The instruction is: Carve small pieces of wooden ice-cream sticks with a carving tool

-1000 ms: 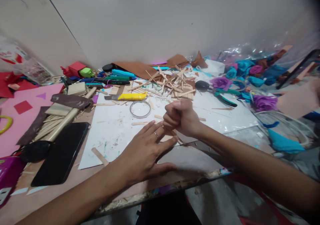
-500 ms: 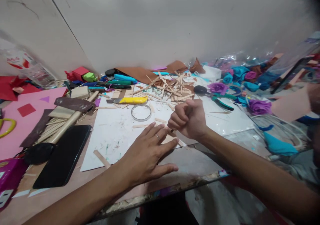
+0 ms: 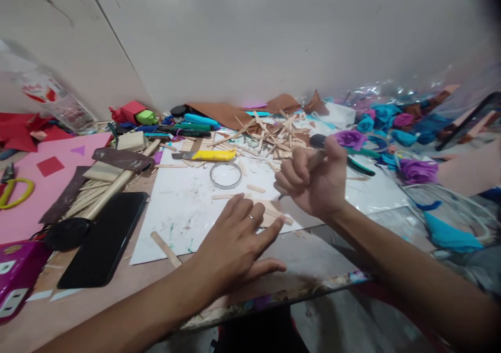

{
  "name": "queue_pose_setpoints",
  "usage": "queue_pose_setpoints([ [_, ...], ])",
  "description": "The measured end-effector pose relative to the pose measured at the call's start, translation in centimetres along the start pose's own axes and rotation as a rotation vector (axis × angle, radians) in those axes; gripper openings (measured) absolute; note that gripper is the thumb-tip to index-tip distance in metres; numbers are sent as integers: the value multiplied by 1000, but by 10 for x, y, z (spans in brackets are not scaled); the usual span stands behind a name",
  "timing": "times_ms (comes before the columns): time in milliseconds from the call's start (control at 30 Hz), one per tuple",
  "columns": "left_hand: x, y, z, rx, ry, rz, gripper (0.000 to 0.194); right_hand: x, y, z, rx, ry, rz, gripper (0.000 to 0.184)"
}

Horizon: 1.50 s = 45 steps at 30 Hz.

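Observation:
My left hand (image 3: pixel 238 238) is low over the front edge of a white sheet (image 3: pixel 180 207), palm down, fingers spread, a ring on one finger. Just beyond its fingertips lie flat wooden craft sticks (image 3: pixel 270 217). My right hand (image 3: pixel 313 178) is raised to the right of it, fingers curled around something slim; only a small dark tip shows below the fingers, so its kind is unclear. A silver ring-shaped roll (image 3: pixel 226 175) and a yellow utility knife (image 3: pixel 215 155) lie beyond my left hand. One loose craft stick (image 3: pixel 165 248) rests by my left forearm.
Heaped craft sticks (image 3: pixel 270 133) and brown sheets (image 3: pixel 219 115) lie at the back. A black phone (image 3: pixel 105 238), a stick bundle (image 3: pixel 90 199) and a magenta power strip (image 3: pixel 19 274) are left. Pliers (image 3: pixel 360 166), paper flowers (image 3: pixel 418 170) and a cable (image 3: pixel 462 201) are right.
My right hand has lifted and shifted right, away from my left hand, its thumb now more upright. My left hand stays spread over nearly the same spot. The view has shifted slightly.

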<state>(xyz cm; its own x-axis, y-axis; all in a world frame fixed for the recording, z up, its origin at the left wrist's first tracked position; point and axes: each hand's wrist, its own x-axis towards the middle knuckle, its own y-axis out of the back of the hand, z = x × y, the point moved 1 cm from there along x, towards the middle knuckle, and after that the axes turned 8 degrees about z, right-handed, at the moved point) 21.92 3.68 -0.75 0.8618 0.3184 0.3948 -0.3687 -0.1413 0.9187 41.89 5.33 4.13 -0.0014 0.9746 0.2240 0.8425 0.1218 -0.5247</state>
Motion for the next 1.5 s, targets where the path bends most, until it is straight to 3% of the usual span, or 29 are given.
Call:
queue_pose_setpoints([
  [233, -2, -2, 7, 15, 75, 42, 76, 1, 4, 9, 61, -66, 31, 71],
  [433, 0, 6, -1, -77, 43, 122, 45, -3, 4, 14, 117, -90, 0, 70],
  [767, 0, 0, 3, -122, 44, 183, 33, -7, 2, 21, 51, -64, -19, 75],
  [1000, -1, -2, 1, -128, 57, 175, 26, -4, 9, 21, 71, -54, -156, 69],
  [1500, 1, -6, 0, -143, 78, 157, 19, 3, 9, 22, 26, -101, -285, 67],
])
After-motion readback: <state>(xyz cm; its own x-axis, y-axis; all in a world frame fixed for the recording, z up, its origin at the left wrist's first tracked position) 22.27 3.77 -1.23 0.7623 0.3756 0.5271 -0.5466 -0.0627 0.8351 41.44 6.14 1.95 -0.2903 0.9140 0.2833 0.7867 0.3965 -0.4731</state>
